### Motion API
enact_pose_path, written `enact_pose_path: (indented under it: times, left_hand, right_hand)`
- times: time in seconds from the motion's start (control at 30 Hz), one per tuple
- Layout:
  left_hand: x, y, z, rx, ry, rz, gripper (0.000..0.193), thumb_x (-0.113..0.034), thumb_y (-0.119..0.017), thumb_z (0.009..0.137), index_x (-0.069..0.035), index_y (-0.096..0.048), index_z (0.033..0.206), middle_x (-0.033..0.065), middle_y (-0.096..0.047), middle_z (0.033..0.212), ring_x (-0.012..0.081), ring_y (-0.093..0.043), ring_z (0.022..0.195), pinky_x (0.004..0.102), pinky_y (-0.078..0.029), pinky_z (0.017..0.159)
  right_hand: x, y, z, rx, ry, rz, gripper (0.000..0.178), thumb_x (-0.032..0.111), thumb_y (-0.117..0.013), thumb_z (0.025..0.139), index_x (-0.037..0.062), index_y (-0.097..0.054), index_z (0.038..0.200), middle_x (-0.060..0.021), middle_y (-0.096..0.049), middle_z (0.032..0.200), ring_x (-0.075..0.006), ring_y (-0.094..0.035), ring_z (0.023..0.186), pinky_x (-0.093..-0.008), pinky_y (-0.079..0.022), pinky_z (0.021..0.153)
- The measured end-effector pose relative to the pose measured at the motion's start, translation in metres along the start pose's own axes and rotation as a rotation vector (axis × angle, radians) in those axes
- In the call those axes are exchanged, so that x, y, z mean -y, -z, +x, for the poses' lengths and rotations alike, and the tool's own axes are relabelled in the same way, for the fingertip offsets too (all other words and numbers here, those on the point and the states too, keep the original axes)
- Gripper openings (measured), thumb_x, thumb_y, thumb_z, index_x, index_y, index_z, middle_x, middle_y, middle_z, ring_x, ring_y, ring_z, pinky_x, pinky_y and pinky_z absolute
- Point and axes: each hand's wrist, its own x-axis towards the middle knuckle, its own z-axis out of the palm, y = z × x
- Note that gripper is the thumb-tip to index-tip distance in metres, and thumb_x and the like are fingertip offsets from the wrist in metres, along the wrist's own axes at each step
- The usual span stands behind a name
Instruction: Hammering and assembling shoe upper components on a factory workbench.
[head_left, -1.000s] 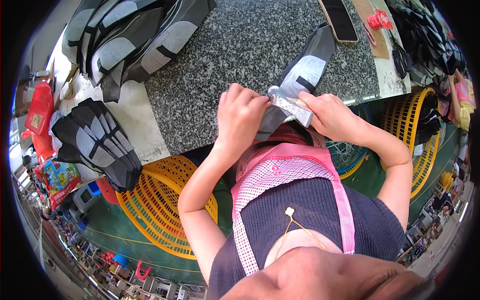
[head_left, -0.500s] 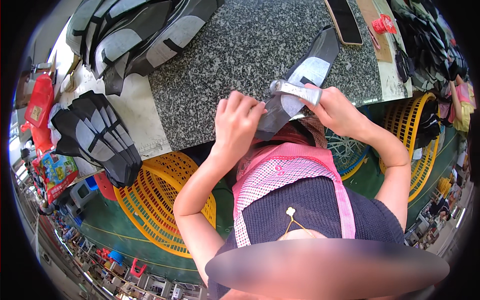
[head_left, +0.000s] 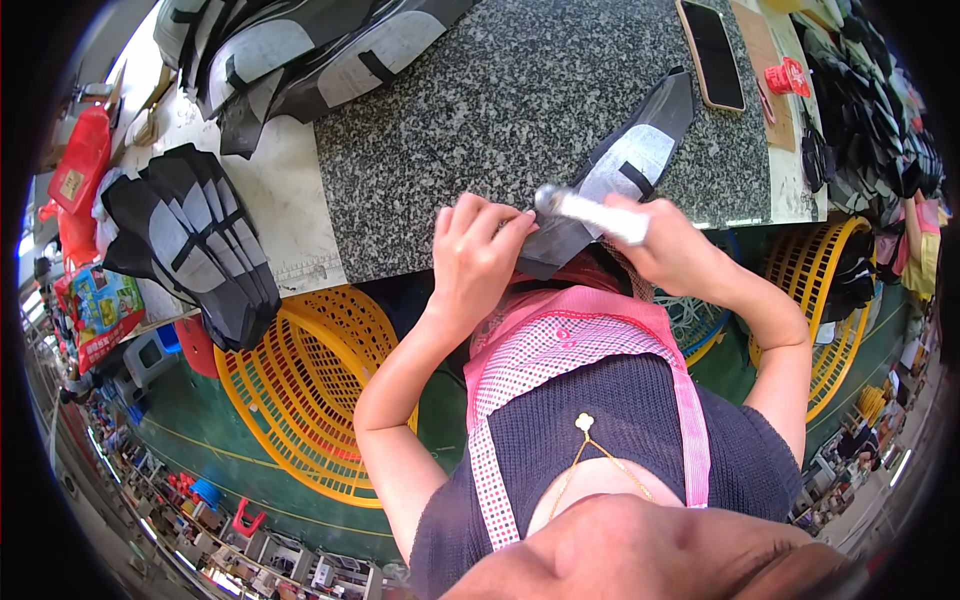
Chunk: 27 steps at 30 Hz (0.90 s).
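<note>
A long black-and-grey flat panel (head_left: 630,165) lies slantwise on the speckled stone slab (head_left: 450,130), its near end at the slab's front edge. My left hand (head_left: 470,255) is closed, thumb and fingertips pinched at the panel's left edge near that end. In my closed right hand (head_left: 670,250) is a silver metal hammer (head_left: 595,213), slightly blurred. Its rounded end is over the panel's left edge, close to my left fingertips. I cannot tell whether it touches the panel. The hand hides the rest of the hammer.
Similar panels are heaped at the far left (head_left: 330,70), with a fanned stack (head_left: 195,240) at the table's left corner. A phone (head_left: 712,55) and a small red object (head_left: 787,77) lie at far right. Yellow baskets (head_left: 300,400) (head_left: 815,310) stand below the table.
The hammer's rounded end has shifted along the panel toward its near end and my left fingertips. My left hand keeps its pinch. The whole view has shifted slightly.
</note>
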Motion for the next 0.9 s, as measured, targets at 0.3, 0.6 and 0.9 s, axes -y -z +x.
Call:
enact_pose_path:
  times: [0.3,0.6,0.9]
  left_hand:
    - [-0.008,-0.004,-0.009,-0.131,0.253,-0.069,0.010,-0.019,-0.080,0.077,-0.012,-0.076,0.083,-0.0024,-0.065,0.080,0.0205,-0.056,0.082,0.0364,-0.040,0.072]
    - [-0.018,-0.006,-0.008,0.008,-0.037,0.257,0.016,-0.010,-0.067,0.079,-0.001,-0.068,0.092,0.0060,-0.058,0.084,0.0229,-0.055,0.086,0.0345,-0.043,0.070]
    - [-0.025,-0.009,-0.013,0.058,-0.045,0.301,0.022,-0.010,-0.066,0.077,0.001,-0.068,0.096,0.0072,-0.058,0.088,0.0215,-0.058,0.089,0.0331,-0.046,0.070]
  right_hand:
    - [-0.005,0.000,0.009,-0.101,0.145,-0.077,0.012,0.010,-0.053,0.093,0.0002,-0.051,0.100,-0.0251,-0.061,0.073,-0.0476,-0.062,0.076,-0.0548,-0.048,0.065]
    - [-0.001,0.000,0.013,-0.032,0.093,-0.029,0.011,0.008,-0.052,0.093,0.0005,-0.050,0.101,-0.0252,-0.062,0.074,-0.0478,-0.063,0.076,-0.0564,-0.048,0.066]
    - [-0.002,-0.006,0.010,-0.015,0.137,-0.109,0.015,0.010,-0.054,0.092,0.0004,-0.052,0.104,-0.0260,-0.063,0.075,-0.0474,-0.064,0.077,-0.0569,-0.049,0.068]
